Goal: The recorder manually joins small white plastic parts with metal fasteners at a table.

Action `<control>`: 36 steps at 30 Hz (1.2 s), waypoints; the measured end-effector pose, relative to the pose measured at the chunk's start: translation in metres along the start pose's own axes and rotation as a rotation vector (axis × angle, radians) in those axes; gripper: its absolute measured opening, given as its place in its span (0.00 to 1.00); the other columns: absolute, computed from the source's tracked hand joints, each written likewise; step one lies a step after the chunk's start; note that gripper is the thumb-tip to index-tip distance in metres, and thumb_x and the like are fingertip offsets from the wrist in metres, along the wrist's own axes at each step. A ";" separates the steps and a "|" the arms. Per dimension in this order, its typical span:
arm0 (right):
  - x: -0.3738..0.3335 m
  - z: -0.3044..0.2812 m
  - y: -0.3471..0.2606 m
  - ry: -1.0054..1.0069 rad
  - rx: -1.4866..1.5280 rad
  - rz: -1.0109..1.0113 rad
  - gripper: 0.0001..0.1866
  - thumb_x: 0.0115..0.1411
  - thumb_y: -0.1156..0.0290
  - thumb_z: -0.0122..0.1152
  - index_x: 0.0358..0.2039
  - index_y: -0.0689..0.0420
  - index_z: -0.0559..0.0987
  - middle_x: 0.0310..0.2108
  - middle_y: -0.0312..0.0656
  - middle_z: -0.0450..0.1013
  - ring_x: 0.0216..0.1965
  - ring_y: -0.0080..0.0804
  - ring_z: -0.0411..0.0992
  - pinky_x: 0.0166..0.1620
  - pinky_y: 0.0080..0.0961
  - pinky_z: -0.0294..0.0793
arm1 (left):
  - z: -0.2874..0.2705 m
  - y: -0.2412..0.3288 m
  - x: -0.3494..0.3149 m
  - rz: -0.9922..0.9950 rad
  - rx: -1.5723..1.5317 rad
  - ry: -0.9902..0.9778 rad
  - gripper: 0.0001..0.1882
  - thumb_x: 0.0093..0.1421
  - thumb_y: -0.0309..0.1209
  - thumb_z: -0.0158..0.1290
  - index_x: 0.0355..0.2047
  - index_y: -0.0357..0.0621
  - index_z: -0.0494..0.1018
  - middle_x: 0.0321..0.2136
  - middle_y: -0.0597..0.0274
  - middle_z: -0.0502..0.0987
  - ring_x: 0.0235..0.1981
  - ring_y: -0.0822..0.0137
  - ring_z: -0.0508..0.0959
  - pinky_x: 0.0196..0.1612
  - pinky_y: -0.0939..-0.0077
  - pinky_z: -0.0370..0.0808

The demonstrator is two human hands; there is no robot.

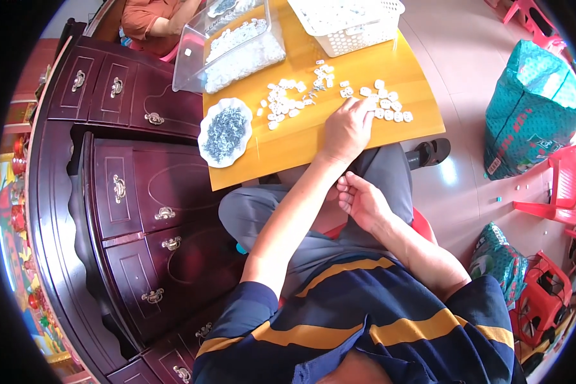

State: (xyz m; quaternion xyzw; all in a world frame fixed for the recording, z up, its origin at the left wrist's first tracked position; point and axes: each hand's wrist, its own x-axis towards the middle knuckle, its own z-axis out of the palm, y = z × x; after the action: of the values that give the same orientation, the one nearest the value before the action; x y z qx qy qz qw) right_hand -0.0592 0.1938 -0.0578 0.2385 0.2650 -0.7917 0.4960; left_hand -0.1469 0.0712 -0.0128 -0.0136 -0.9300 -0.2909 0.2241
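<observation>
My left hand [350, 130] reaches over the yellow wooden table, its fingers bent together. Their tips touch the edge of a group of small white plastic pieces [388, 115] at the table's right; whatever is between them is hidden. Below the table edge, over my lap, my right hand [365, 203] is curled with thumb and fingers together; I cannot make out what it holds. More white plastic pieces [278, 102] lie loosely left of my left hand, with small metal pins [317, 86] near them. A white scalloped dish [205, 142] on the table's left holds many small dark metal pins.
A clear plastic bin [189, 67] and a white perforated basket [339, 45], both with white pieces, stand at the back. Dark wooden drawers [166, 173] border my left. Teal woven bags [531, 115] and red plastic stools [566, 179] are at right. Another person's arm [169, 24] shows at far left.
</observation>
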 end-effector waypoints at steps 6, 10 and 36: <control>0.000 0.003 0.001 0.014 0.008 0.035 0.11 0.69 0.62 0.56 0.34 0.54 0.80 0.27 0.29 0.77 0.25 0.18 0.73 0.33 0.18 0.75 | -0.013 -0.016 -0.006 -0.087 0.181 -0.009 0.18 0.60 0.32 0.57 0.51 0.45 0.74 0.37 0.54 0.76 0.35 0.51 0.80 0.36 0.58 0.78; 0.000 0.002 0.000 0.010 0.001 0.027 0.12 0.69 0.61 0.56 0.34 0.54 0.80 0.27 0.29 0.77 0.25 0.18 0.73 0.33 0.18 0.75 | -0.016 -0.019 -0.012 -0.052 0.296 -0.077 0.19 0.61 0.35 0.57 0.52 0.48 0.74 0.37 0.55 0.74 0.35 0.52 0.80 0.36 0.58 0.78; 0.006 -0.003 -0.004 0.020 0.036 -0.019 0.11 0.70 0.61 0.53 0.38 0.53 0.79 0.30 0.29 0.76 0.27 0.18 0.73 0.33 0.19 0.75 | -0.050 -0.002 -0.069 0.030 0.255 -0.109 0.22 0.57 0.32 0.59 0.51 0.38 0.74 0.40 0.53 0.72 0.39 0.52 0.77 0.40 0.58 0.76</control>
State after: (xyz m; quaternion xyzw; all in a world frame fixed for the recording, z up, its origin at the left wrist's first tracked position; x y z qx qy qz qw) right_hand -0.0648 0.1937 -0.0630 0.2526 0.2581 -0.7985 0.4816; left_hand -0.0651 0.0494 -0.0065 -0.0149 -0.9699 -0.1659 0.1774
